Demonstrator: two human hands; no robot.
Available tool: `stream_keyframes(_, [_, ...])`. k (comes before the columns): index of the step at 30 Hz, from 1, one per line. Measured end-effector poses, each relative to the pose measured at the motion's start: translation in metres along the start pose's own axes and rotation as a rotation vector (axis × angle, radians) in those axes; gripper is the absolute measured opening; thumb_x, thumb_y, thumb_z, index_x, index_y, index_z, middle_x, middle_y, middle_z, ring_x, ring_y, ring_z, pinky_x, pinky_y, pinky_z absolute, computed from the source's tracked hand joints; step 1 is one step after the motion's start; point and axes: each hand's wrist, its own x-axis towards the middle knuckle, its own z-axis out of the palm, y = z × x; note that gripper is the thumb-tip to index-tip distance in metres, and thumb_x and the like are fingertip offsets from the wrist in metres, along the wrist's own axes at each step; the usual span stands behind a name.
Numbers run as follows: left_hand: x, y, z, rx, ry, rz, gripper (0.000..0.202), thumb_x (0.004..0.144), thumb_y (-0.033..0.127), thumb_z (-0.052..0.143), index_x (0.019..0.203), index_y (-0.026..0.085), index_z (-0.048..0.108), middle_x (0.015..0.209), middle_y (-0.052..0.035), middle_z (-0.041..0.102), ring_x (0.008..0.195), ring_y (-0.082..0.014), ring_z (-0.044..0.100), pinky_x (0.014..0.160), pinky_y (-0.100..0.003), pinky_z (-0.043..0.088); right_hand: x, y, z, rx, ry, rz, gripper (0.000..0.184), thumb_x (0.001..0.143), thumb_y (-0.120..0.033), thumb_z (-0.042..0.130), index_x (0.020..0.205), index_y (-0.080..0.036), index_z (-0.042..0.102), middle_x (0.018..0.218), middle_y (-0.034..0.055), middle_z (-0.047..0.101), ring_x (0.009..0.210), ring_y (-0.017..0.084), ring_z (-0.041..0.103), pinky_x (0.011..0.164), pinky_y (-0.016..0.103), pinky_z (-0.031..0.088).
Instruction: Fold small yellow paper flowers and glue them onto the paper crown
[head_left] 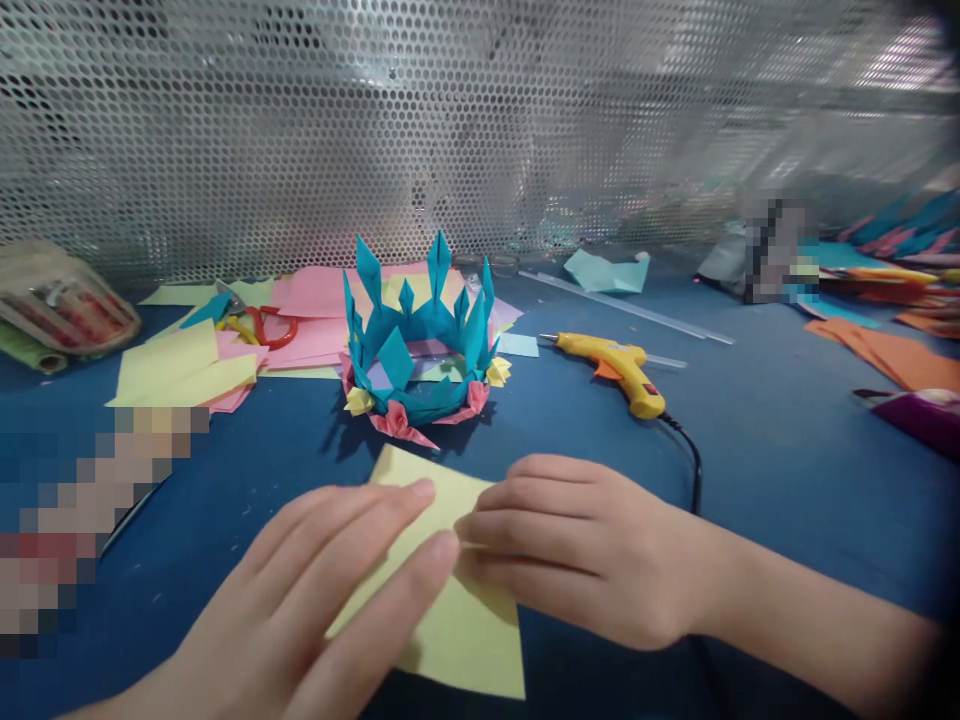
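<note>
A square sheet of pale yellow paper (pixel 450 640) lies before me on the blue table, its upper part slightly raised. My left hand (pixel 337 590) rests over its left side with the fingers stretched out, index finger and thumb apart. At the right edge, my right hand (pixel 577 550) has its fingers bent together on the paper; its thumb is hidden. Just beyond the sheet stands a blue folded-paper crown (pixel 420 400) with upright points and pink and yellow paper flowers around its base.
A yellow glue gun (pixel 611 365) lies right of the crown, its black cord (pixel 697 460) running toward me. Red-handled scissors (pixel 270 328) rest on coloured paper sheets (pixel 315 300) at the left. Clear glue sticks (pixel 637 308) lie behind. A perforated metal screen (pixel 420 130) closes the back.
</note>
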Motion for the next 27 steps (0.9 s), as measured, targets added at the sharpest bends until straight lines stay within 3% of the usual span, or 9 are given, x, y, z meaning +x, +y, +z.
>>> stream_keyframes(3, [0.009,-0.004,0.011,-0.011,-0.066,0.055,0.035,0.099,0.012,0.032,0.091,0.017,0.066,0.089,-0.0010,0.073,0.083,-0.0163,0.065,0.078,-0.029,0.047,-0.001,-0.003,0.002,0.034,-0.214,0.050,0.034,0.098,-0.010,0.034,0.083,-0.012,0.065,0.086,0.0084,0.069,0.071,0.015,0.057,0.069,0.029,0.045])
stream_keyframes(7, [0.005,0.004,0.021,-0.080,-0.104,0.052,0.033,0.100,0.018,0.035,0.085,0.018,0.065,0.079,-0.0001,0.072,0.066,-0.0137,0.064,0.064,-0.026,0.049,0.001,-0.008,0.000,0.250,-0.376,0.273,0.021,0.094,-0.012,0.044,0.086,-0.014,0.064,0.075,0.0030,0.064,0.070,0.014,0.055,0.067,0.025,0.044])
stream_keyframes(10, [0.003,0.006,0.020,-0.137,-0.121,0.012,0.030,0.101,0.021,0.035,0.084,0.019,0.060,0.074,0.0016,0.069,0.061,-0.0123,0.064,0.058,-0.023,0.048,0.006,-0.007,-0.003,0.480,-0.387,0.584,0.014,0.090,-0.016,0.054,0.079,-0.016,0.061,0.072,-0.0017,0.060,0.065,0.009,0.053,0.061,0.018,0.041])
stream_keyframes(13, [0.001,0.002,0.019,-0.207,-0.226,-0.150,0.030,0.102,0.028,0.031,0.080,0.022,0.050,0.061,0.0051,0.059,0.051,-0.0102,0.060,0.049,-0.020,0.045,0.009,-0.008,-0.002,0.506,-0.367,0.858,0.021,0.087,-0.018,0.055,0.066,-0.018,0.054,0.059,-0.0059,0.050,0.053,0.007,0.042,0.050,0.019,0.034])
stream_keyframes(16, [-0.003,-0.001,0.020,-0.241,-0.319,-0.260,0.026,0.101,0.032,0.032,0.079,0.023,0.045,0.055,0.0076,0.050,0.042,-0.0088,0.054,0.040,-0.018,0.039,0.010,-0.011,0.004,0.480,-0.330,1.035,0.023,0.083,-0.020,0.055,0.060,-0.018,0.052,0.055,-0.0056,0.051,0.051,0.007,0.043,0.048,0.020,0.031])
stream_keyframes(21, [-0.005,0.003,0.023,-0.057,-0.334,-0.103,0.035,0.099,0.020,0.026,0.083,0.024,0.057,0.057,0.0034,0.048,0.041,-0.0151,0.050,0.037,-0.027,0.032,0.010,-0.013,0.015,0.413,-0.293,1.160,0.023,0.079,-0.025,0.058,0.058,-0.018,0.051,0.051,-0.0058,0.049,0.047,0.007,0.040,0.044,0.020,0.028])
stream_keyframes(24, [-0.008,0.010,0.028,-0.003,-0.268,-0.048,0.037,0.098,0.018,0.027,0.091,0.023,0.063,0.070,0.0001,0.059,0.060,-0.0158,0.061,0.049,-0.026,0.042,0.011,-0.013,0.019,0.394,-0.243,1.173,0.013,0.079,-0.018,0.056,0.065,-0.019,0.056,0.053,-0.0064,0.053,0.047,0.007,0.043,0.045,0.019,0.030])
stream_keyframes(25, [-0.011,0.014,0.029,0.007,-0.236,0.002,0.035,0.098,0.017,0.028,0.104,0.023,0.063,0.089,-0.0023,0.066,0.081,-0.0174,0.065,0.065,-0.027,0.048,0.011,-0.013,0.020,0.407,-0.225,1.175,0.008,0.079,-0.016,0.055,0.073,-0.020,0.059,0.054,-0.0069,0.055,0.047,0.007,0.045,0.047,0.019,0.032])
stream_keyframes(27, [-0.017,0.019,0.033,0.060,-0.140,0.062,0.039,0.099,0.016,0.026,0.114,0.020,0.061,0.115,-0.0055,0.066,0.108,-0.0203,0.059,0.087,-0.030,0.045,0.010,-0.013,0.022,0.421,-0.200,1.166,0.018,0.078,-0.012,0.055,0.093,-0.021,0.061,0.055,-0.0079,0.056,0.048,0.008,0.049,0.049,0.018,0.035])
